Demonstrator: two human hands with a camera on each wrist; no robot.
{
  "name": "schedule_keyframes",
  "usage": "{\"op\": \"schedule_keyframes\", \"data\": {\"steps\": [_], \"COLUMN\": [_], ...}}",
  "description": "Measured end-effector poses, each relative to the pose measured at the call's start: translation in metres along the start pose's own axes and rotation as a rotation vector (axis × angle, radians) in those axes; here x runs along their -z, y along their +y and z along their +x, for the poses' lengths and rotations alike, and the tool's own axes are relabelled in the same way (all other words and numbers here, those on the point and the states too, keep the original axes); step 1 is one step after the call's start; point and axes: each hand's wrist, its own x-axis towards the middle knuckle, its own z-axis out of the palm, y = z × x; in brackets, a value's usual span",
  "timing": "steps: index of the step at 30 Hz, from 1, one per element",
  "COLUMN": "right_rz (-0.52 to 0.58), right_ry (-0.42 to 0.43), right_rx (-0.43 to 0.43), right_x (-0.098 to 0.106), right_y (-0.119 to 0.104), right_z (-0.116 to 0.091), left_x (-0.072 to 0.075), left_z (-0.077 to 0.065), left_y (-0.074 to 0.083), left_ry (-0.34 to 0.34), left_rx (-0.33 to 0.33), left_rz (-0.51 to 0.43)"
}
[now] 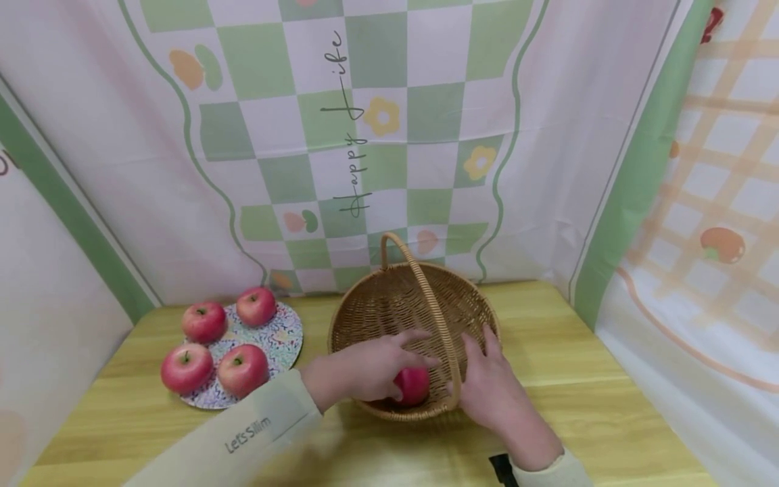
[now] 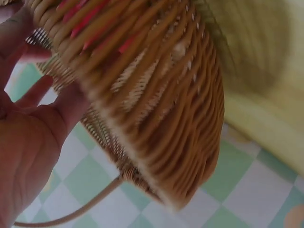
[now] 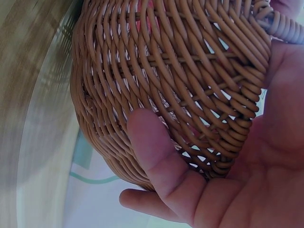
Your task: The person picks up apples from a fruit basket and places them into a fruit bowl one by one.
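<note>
A wicker basket (image 1: 371,304) with an arched handle (image 1: 426,291) stands on the wooden table. Inside it, near the front, lies a red apple (image 1: 414,387); in the left wrist view, red shows through the weave. My left hand (image 1: 380,365) reaches over the rim into the basket, its fingers spread and extended above the apple, the thumb beside it. Whether the thumb touches the apple, I cannot tell. At the right side, my right hand (image 1: 494,392) holds the basket's rim by the handle's base. The right wrist view shows its fingers (image 3: 156,147) against the outer wall.
To the left, a round patterned mat (image 1: 286,338) has several red apples (image 1: 243,370) on it. Behind the table (image 1: 584,379) hangs a green-and-white checked cloth (image 1: 377,61). More printed cloth hangs at both sides.
</note>
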Motion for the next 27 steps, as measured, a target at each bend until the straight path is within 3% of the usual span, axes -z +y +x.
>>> {"op": "schedule_keyframes", "data": {"steps": [7, 12, 19, 27], "right_rz": [0.014, 0.009, 0.005, 0.002], "right_ry": [0.004, 0.011, 0.022, 0.022], "right_rx": [0.001, 0.005, 0.006, 0.008], "right_x": [0.000, 0.000, 0.000, -0.001], "right_y": [0.000, 0.000, -0.001, 0.000], "right_z": [-0.002, -0.002, -0.002, -0.003], "left_x": [-0.014, -0.022, -0.030, -0.029], "left_z": [0.008, 0.010, 0.014, 0.016], "left_y": [-0.001, -0.005, -0.013, -0.023], "left_ry": [-0.040, -0.020, 0.051, 0.101], "left_rx": [-0.021, -0.011, 0.095, 0.203], "left_rz": [0.014, 0.026, -0.046, -0.030]}}
